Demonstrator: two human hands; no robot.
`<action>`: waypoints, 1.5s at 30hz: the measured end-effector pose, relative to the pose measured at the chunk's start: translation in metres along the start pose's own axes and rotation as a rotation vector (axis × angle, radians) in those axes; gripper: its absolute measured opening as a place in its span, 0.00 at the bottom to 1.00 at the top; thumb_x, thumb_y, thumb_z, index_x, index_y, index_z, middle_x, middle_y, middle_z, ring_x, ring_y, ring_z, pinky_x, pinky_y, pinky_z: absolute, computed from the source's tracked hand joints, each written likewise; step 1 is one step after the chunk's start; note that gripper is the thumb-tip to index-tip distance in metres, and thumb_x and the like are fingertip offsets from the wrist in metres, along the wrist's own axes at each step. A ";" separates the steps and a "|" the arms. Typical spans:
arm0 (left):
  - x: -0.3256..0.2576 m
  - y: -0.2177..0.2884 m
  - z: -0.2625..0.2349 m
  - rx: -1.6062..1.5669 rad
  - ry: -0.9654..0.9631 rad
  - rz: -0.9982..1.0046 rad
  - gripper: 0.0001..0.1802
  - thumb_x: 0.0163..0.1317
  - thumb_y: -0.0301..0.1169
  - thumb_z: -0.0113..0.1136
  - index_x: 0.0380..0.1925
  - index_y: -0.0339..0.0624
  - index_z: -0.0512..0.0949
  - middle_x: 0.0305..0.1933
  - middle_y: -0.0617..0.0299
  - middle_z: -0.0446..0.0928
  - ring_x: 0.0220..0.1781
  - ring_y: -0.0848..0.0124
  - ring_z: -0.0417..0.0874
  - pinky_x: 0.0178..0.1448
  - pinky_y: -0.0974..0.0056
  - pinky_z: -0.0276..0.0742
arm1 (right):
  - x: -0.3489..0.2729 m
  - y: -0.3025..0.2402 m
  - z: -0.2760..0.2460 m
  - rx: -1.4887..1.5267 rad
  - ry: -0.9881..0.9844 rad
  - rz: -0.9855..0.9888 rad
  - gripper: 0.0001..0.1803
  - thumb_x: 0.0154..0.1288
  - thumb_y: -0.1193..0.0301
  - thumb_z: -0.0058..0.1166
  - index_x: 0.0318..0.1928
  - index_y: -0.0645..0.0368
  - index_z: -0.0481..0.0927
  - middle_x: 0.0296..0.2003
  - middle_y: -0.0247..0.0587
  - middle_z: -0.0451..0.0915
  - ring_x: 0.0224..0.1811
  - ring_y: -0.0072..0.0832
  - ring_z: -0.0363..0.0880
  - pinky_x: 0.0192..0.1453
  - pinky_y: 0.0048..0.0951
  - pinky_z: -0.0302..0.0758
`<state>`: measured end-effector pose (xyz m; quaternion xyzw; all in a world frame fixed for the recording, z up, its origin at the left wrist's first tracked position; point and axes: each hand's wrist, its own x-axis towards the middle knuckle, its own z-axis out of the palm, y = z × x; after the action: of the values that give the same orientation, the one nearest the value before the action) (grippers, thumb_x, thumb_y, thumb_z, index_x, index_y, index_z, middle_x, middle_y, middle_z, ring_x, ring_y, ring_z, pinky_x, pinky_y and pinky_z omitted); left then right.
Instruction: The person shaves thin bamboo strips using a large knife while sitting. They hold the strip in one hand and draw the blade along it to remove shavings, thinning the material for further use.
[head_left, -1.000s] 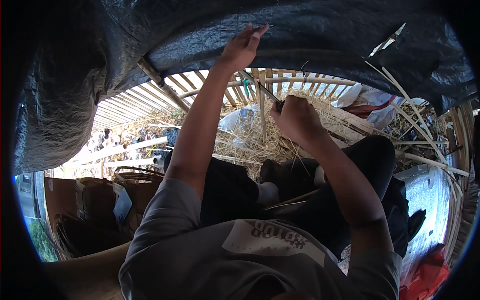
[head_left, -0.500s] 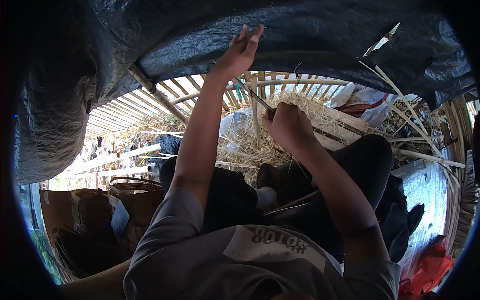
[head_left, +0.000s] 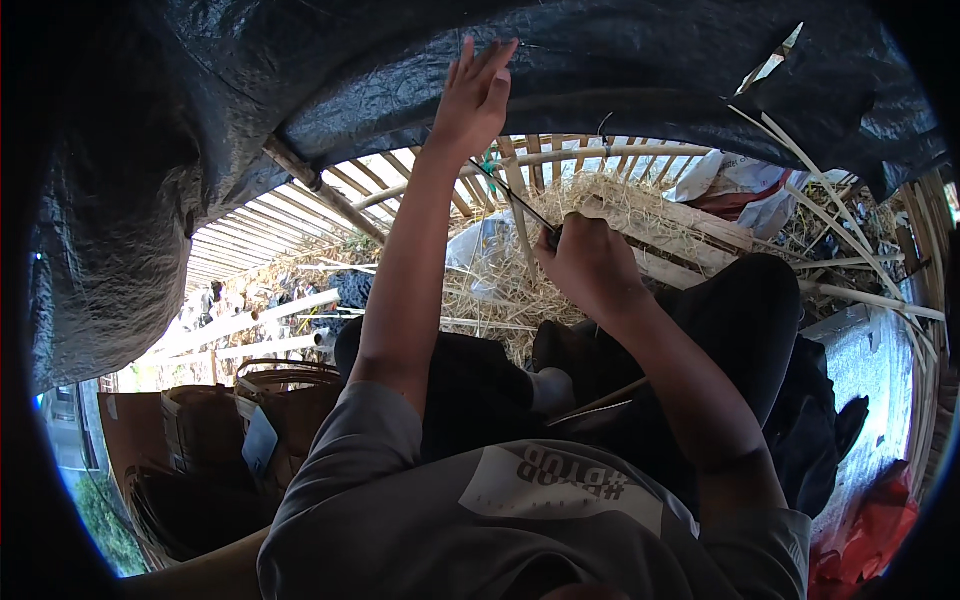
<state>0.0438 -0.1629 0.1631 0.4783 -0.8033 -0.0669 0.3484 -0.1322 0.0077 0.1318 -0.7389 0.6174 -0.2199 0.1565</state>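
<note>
Knife (head_left: 532, 214) in right hand (head_left: 595, 262), fingers closed around its dark handle (head_left: 555, 236), blade slanting up and left across a pale strip (head_left: 524, 244), left hand (head_left: 472, 110) raised before black sheeting (head_left: 650, 70), fingers stretched out and slightly spread, straw (head_left: 492, 302) beyond the seated person's legs (head_left: 765, 310).

Glossy black plastic sheet (head_left: 640, 70), smooth metal blade (head_left: 529, 209), matt cloth shirt (head_left: 400, 520), rough straw (head_left: 500, 305)
</note>
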 end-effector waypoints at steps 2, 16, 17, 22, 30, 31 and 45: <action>-0.022 -0.027 0.039 -0.077 -0.180 -0.199 0.29 0.76 0.45 0.33 0.71 0.46 0.62 0.75 0.46 0.59 0.80 0.46 0.48 0.81 0.48 0.41 | -0.002 -0.005 0.002 0.001 0.018 -0.062 0.21 0.64 0.58 0.59 0.30 0.68 0.78 0.27 0.59 0.81 0.31 0.54 0.85 0.37 0.47 0.83; -0.006 -0.017 0.007 -0.248 0.007 -0.047 0.33 0.76 0.55 0.21 0.75 0.60 0.55 0.80 0.54 0.51 0.83 0.57 0.32 0.80 0.42 0.24 | 0.000 -0.006 0.008 0.052 -0.035 0.056 0.19 0.64 0.59 0.58 0.31 0.67 0.78 0.28 0.59 0.81 0.32 0.53 0.85 0.36 0.47 0.84; -0.003 -0.012 0.000 -0.159 0.007 -0.014 0.32 0.76 0.55 0.21 0.75 0.60 0.55 0.80 0.54 0.51 0.83 0.56 0.32 0.80 0.43 0.23 | 0.000 -0.002 0.013 0.063 -0.037 0.077 0.19 0.64 0.59 0.58 0.31 0.67 0.78 0.28 0.59 0.81 0.32 0.53 0.85 0.35 0.47 0.84; -0.052 -0.070 0.055 0.057 -0.172 -0.055 0.31 0.77 0.52 0.21 0.76 0.59 0.53 0.81 0.55 0.47 0.83 0.55 0.31 0.79 0.44 0.16 | -0.009 -0.018 0.007 0.028 -0.103 -0.021 0.20 0.65 0.58 0.58 0.31 0.67 0.77 0.27 0.60 0.81 0.31 0.54 0.85 0.34 0.47 0.84; -0.021 -0.007 -0.008 -0.060 0.002 0.035 0.35 0.76 0.57 0.21 0.76 0.56 0.54 0.81 0.52 0.46 0.83 0.56 0.30 0.80 0.48 0.18 | -0.008 0.000 0.024 -0.003 -0.004 0.026 0.20 0.64 0.57 0.58 0.30 0.66 0.77 0.25 0.57 0.81 0.31 0.53 0.85 0.34 0.48 0.84; -0.026 -0.020 0.005 -0.049 -0.066 0.018 0.35 0.76 0.56 0.20 0.76 0.56 0.54 0.81 0.51 0.46 0.83 0.56 0.30 0.80 0.48 0.20 | -0.009 -0.002 0.027 -0.010 0.002 0.004 0.20 0.64 0.57 0.58 0.30 0.66 0.78 0.25 0.58 0.81 0.31 0.53 0.85 0.34 0.48 0.84; -0.071 -0.112 0.077 0.092 -0.167 -0.038 0.33 0.77 0.54 0.23 0.77 0.59 0.46 0.81 0.53 0.44 0.83 0.54 0.32 0.81 0.47 0.24 | 0.000 -0.016 0.027 -0.004 -0.152 0.054 0.19 0.65 0.58 0.57 0.31 0.64 0.79 0.26 0.56 0.83 0.32 0.52 0.86 0.36 0.48 0.84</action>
<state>0.0978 -0.1827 0.0206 0.5018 -0.8226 -0.0762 0.2563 -0.1046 0.0092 0.1166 -0.7367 0.6239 -0.1577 0.2076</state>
